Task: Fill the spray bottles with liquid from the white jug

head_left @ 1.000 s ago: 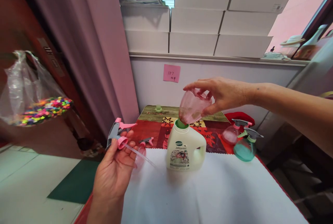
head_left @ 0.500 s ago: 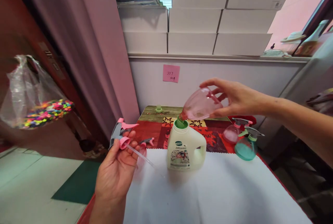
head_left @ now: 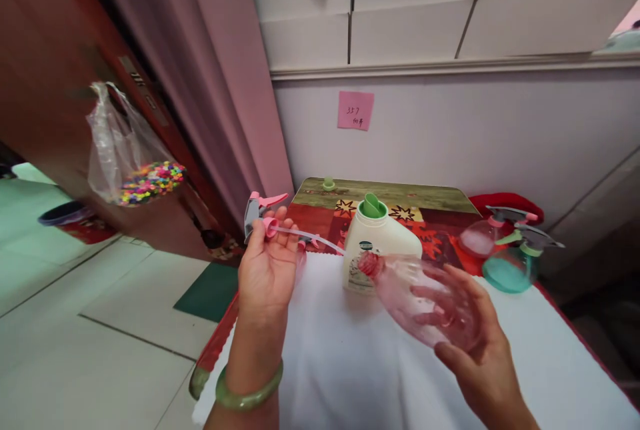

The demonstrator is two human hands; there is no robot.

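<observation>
My left hand (head_left: 270, 263) holds a pink and grey spray head (head_left: 259, 217) by its collar, and its clear dip tube reaches out to the right. In my right hand (head_left: 480, 343) is a see-through pink bottle (head_left: 420, 297), tilted on its side, its threaded neck pointing left toward the tube's end. No liquid is plain to see inside it. Just behind the bottle stands a cream jug (head_left: 357, 243) with a green spout, upright and partly covered by the bottle. Another spray bottle (head_left: 301, 258) shows partly behind my left fingers.
At the right stand a pink spray bottle (head_left: 477, 238) and a green spray bottle (head_left: 513, 270). A small green cap (head_left: 329, 184) sits at the table's back. White cloth (head_left: 345, 363) covers the front. A bag of colourful beads (head_left: 150, 183) hangs at left.
My right hand has brought the pink bottle away from the jug's mouth, down and toward me. The left hand keeps hold of the spray head. The view has shifted downward and to the left.
</observation>
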